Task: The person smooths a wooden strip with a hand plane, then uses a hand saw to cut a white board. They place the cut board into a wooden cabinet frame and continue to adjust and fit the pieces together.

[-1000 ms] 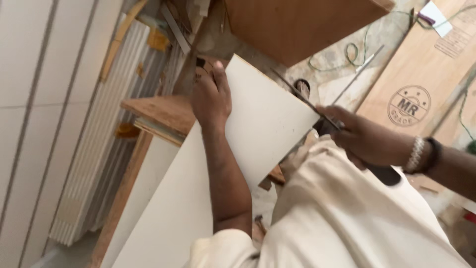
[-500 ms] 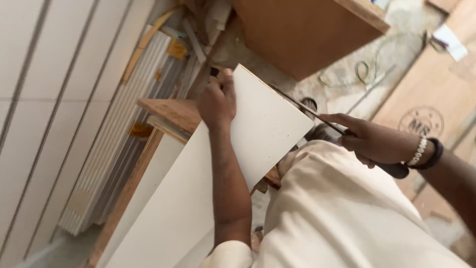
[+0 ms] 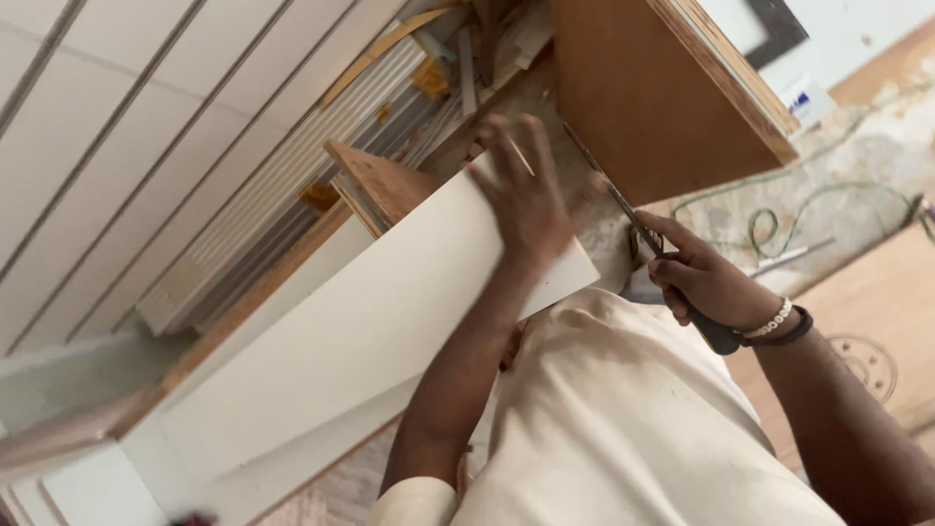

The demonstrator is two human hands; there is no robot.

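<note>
The right hand [image 3: 706, 282] has its grip closed on a saw [image 3: 633, 222], blade pointing to 11 o'clock. The left hand [image 3: 526, 200] lies flat, fingers spread, on the white board [image 3: 370, 321], whose long axis runs from 8 to 2 o'clock. A brown panel [image 3: 653, 88] stands close beyond the saw.
</note>
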